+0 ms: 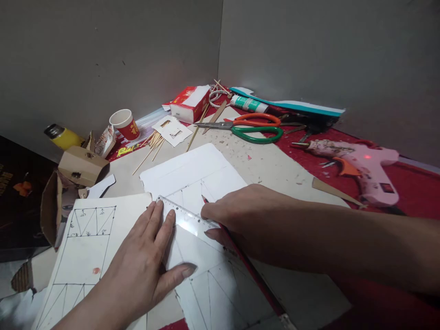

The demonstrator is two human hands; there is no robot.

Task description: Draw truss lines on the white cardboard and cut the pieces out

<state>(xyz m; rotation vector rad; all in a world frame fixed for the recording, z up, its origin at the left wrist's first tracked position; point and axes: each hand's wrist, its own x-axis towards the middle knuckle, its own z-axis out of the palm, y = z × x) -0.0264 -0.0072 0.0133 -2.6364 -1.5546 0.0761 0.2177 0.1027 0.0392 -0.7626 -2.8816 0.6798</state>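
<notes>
My left hand (139, 259) lies spread on a clear plastic ruler (188, 222), its fingertips pressing the ruler's left end down. Under the ruler is a white sheet (215, 167) with pencilled slanting lines and dots. A dark red pencil (252, 271) is gripped in my right hand (237, 213); its tip rests at or just above the sheet, past the ruler's far edge. Some of the ruler's right end is hidden by that hand. To the left, partly under my left forearm, another sheet (84, 256) bears a drawn pattern of triangles and handwritten marks.
Scissors (237, 126) with orange and green handles lie beyond the sheet. At right rests a pink glue gun (369, 165) with a red light. Thin sticks (156, 143), a paper cup (125, 124), a red-white packet (190, 103) and a cardboard piece (82, 164) stand behind.
</notes>
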